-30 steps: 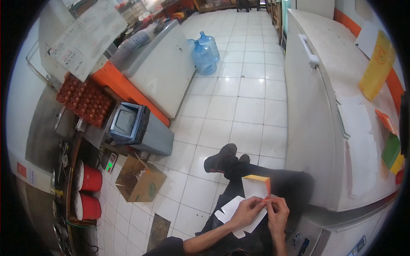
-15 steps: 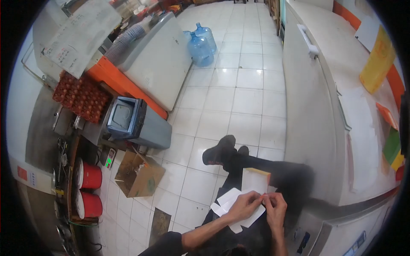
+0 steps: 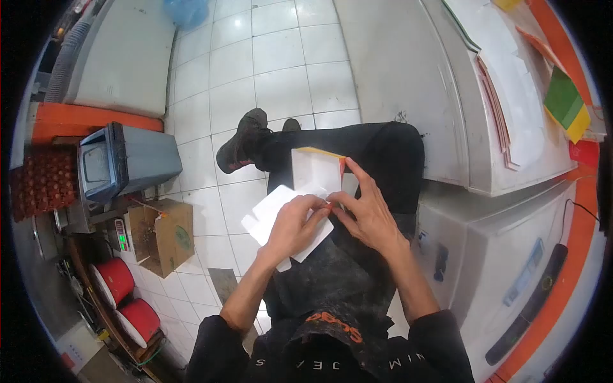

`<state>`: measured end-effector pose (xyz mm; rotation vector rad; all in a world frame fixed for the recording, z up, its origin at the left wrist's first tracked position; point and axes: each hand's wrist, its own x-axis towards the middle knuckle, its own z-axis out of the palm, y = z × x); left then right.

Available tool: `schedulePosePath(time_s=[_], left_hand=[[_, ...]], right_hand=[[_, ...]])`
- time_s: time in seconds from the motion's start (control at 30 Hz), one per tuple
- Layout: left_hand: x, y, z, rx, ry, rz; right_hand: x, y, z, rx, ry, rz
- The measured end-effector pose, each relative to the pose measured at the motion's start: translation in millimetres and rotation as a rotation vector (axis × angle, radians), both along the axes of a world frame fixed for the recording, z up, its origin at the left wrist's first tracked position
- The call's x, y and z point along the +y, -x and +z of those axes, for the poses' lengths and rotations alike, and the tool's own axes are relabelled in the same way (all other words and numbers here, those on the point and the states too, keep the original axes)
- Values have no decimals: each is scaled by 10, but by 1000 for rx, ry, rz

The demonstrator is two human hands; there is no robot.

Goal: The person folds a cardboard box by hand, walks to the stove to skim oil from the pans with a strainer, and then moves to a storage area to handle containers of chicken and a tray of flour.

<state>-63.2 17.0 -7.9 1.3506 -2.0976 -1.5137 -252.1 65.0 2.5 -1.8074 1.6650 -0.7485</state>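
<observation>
left hand (image 3: 294, 225) was nearly closed, pinching the inner corner of a white-lined paperboard carton (image 3: 314, 173). right hand (image 3: 375, 220) pinched there too, half open, its index newly stretched to the carton's orange outer wall. carton lay over the lap (image 3: 341, 274), far walls raised, near flaps flat, so it looked only part folded. cardboard box (image 3: 177, 239) stood left on tiled floor (image 3: 281, 89).

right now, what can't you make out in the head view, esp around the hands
All in the head view:
- The carton's corner between the left hand and right hand: covered by their fingertips.
- The scale's digits: too small and blurred.
- The blue bottle's top: cut off by the upper edge.
- The farther shoe: mostly hidden behind the leg.
</observation>
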Motion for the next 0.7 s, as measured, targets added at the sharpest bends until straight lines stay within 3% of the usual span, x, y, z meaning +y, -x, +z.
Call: schedulePosePath(time_s=[0.43, 0.7], left_hand=[[131, -70, -248, 21, -6, 96], [95, -71, -292, 45, -26, 21]], right_hand=[[-100, -16, -176, -5, -61, 132], [-132, -41, -240, -15, -61, 187]])
